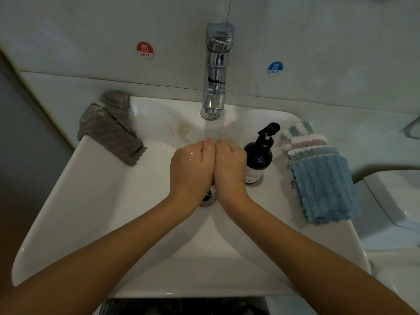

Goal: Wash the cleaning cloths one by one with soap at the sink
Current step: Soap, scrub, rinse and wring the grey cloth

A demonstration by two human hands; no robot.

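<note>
Grey cleaning cloth lies draped over the far-left rim of the white sink. At centre, the left hand and right hand are pressed side by side under the running chrome faucet; both are wet, fingers curled inward, each grip closed on nothing visible. Just right of the hands stands a dark soap pump bottle. A stack of blue, white and pink cleaning cloths rests on the right rim.

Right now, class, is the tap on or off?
On. A stream falls from the tap onto the fingertips of the left hand and right hand, held together over the sink.
</note>
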